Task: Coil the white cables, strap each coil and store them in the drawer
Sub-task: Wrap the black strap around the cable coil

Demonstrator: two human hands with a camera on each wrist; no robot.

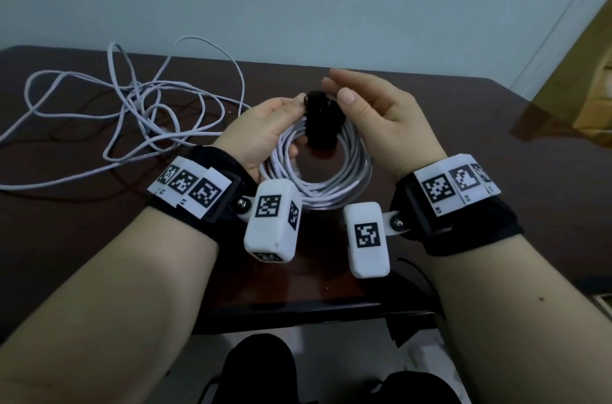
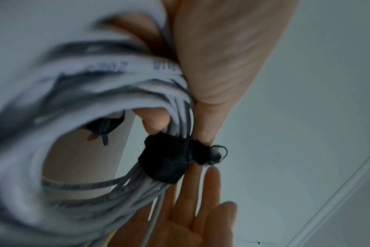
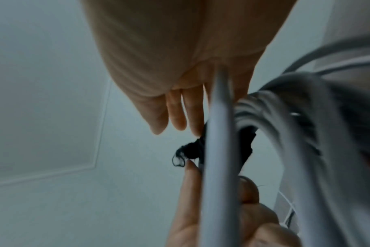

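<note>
A coil of white cable (image 1: pixel 331 186) hangs above the dark table, held upright by my left hand (image 1: pixel 291 125), whose thumb and fingers pinch its top left. A black strap (image 1: pixel 319 125) is wrapped round the top of the coil, with a frayed end sticking up. My right hand (image 1: pixel 337 87) is open beside the strap, fingers straight, thumb close to it. In the left wrist view the strap (image 2: pixel 165 160) binds the coil (image 2: pixel 95 93), and the right hand's fingertips (image 2: pixel 211 177) touch it. The right wrist view shows the strap (image 3: pixel 192 150) partly behind a cable strand.
A second white cable (image 1: pixel 132 105) lies loose and tangled on the left half of the brown table (image 1: pixel 463 145). A wooden piece of furniture (image 1: pixel 589 89) stands at the right edge. The table's front edge (image 1: pixel 298 314) is just below my wrists. No drawer is in view.
</note>
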